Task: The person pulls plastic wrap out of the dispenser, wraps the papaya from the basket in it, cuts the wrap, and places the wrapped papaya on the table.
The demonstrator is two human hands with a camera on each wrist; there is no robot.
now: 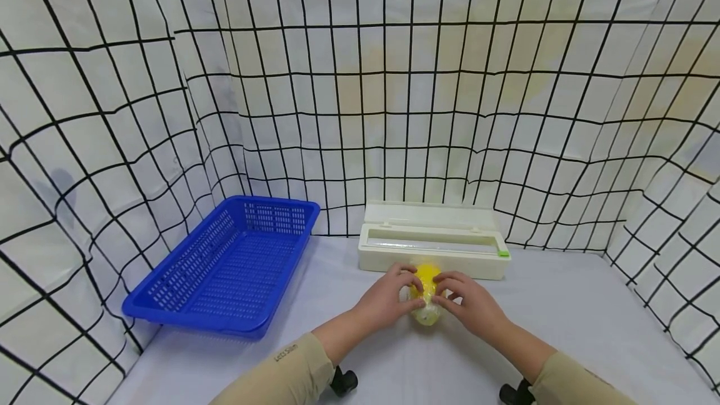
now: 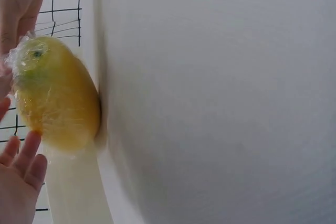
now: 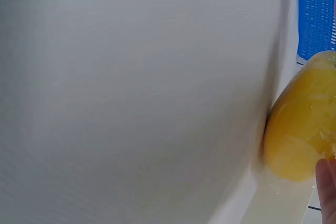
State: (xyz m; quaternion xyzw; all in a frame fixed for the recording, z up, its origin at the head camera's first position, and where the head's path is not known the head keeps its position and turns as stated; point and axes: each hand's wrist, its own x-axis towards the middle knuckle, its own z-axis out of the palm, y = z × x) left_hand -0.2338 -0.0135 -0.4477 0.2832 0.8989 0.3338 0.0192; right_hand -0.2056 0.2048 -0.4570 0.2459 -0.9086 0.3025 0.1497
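- Resting on the bench [image 1: 562, 330], just in front of the cling-film dispenser [image 1: 433, 249], a yellow lemon [image 1: 425, 305] wrapped in clear film, held between both hands.
- Left hand [image 1: 388, 300] at 9 o'clock of the lemon, fingers curled onto its top and flank: grip closed on the fruit and its film.
- Right hand [image 1: 469, 305] at 3 o'clock, fingertips pinching the film on the lemon's upper side: grip likewise closed on it.
- Left wrist view: lemon [image 2: 55, 93] lying against the bench, film gathered and wrinkled at the stem end, fingers [image 2: 21, 166] beside it.
- Right wrist view: lemon [image 3: 302, 124] glossy under the wrap, one fingertip [image 3: 328, 192] at its lower side.
- Likely light, firm and rounded; apt to roll on the smooth bench once released.
- Film probably slick and clingy, easy to tear or peel loose where bunched; best not tugged by the loose folds.
- Soundest hold, by judgement: across the wide middle from 3 and 9 o'clock, pads on the taut film, not on the tapered ends.
- Close at 12 o'clock, the dispenser wall, lid raised behind it; little room for pushing forward.
- Blue basket [image 1: 225, 267] at 10 o'clock, well apart from the lemon, rim raised above the bench, inside bare.
- Open bench at 3 to 5 o'clock and toward 6 o'clock; gridded cloth walls [image 1: 360, 80] closing in left, back and right.
- Front bench edge near the sleeves [image 1: 281, 374]; a rolling lemon could reach it.
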